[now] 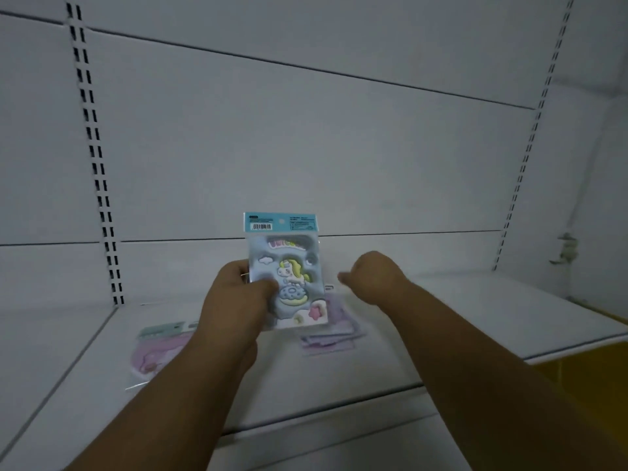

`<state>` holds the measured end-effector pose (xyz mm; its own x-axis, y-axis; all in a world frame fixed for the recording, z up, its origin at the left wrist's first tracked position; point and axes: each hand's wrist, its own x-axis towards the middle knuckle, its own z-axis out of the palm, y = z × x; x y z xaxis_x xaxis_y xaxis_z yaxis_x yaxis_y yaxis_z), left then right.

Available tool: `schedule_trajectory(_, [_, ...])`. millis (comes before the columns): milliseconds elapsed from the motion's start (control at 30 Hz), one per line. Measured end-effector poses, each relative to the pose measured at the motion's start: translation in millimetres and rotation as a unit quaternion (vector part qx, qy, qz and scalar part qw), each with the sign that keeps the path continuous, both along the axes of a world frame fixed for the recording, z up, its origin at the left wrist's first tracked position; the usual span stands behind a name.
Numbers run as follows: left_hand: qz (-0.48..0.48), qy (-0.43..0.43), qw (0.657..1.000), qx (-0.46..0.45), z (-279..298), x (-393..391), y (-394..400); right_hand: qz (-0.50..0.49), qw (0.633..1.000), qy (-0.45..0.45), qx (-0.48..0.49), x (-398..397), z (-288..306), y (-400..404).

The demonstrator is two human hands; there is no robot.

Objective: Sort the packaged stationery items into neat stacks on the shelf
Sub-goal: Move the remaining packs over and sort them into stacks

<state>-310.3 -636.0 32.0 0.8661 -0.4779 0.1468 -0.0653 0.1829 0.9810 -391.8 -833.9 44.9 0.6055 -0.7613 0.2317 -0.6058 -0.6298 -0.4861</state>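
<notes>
My left hand [238, 287] grips a unicorn sticker pack [287, 277] upright; my right hand [370, 273] is curled, empty. Next, I lay it flat on the purple stack [334, 329] mid-shelf [475, 321].

1. A unicorn sticker pack [285, 277] is held upright above the shelf [475, 317] by the left hand [238, 290], thumb pressed on its front, teal header card at the top.
2. The right hand [370, 273] is seen just right of the pack, fingers curled, nothing gripped; contact with the pack cannot be told.
3. A purple stack [334, 329] is laid flat behind the pack.
4. A pink pack [158, 355] is laid flat at left, well apart from it.
</notes>
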Motion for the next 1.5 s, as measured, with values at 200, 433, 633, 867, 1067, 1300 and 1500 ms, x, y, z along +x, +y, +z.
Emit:
schedule_trajectory(200, [-0.042,0.01,0.999,-0.001,2,-57,-84,0.215,0.904,-0.226,0.292,-57,56,-54])
schedule_trajectory(433, [-0.081,-0.081,0.985,0.13,-12,-105,-178,0.101,0.975,-0.118,0.159,-102,39,-151])
schedule_trajectory(633, [-0.01,-0.251,0.903,0.35,-26,-113,-224,0.054,0.997,-0.021,0.047,-99,-12,-195])
schedule_trajectory(867, [0.082,-0.355,0.828,0.426,-38,-108,-227,0.068,0.983,0.036,-0.166,-84,-35,-176])
schedule_trajectory(1067, [0.155,-0.428,0.816,0.357,-21,-88,-174,0.241,0.936,-0.097,-0.236,-71,14,-96])
schedule_trajectory(1300, [0.264,-0.434,0.752,0.42,-4,-27,10,0.353,0.883,-0.149,-0.27,-25,60,67])
schedule_trajectory(1500, [0.318,-0.386,0.712,0.493,-17,6,217,0.444,0.837,-0.194,-0.254,29,58,259])
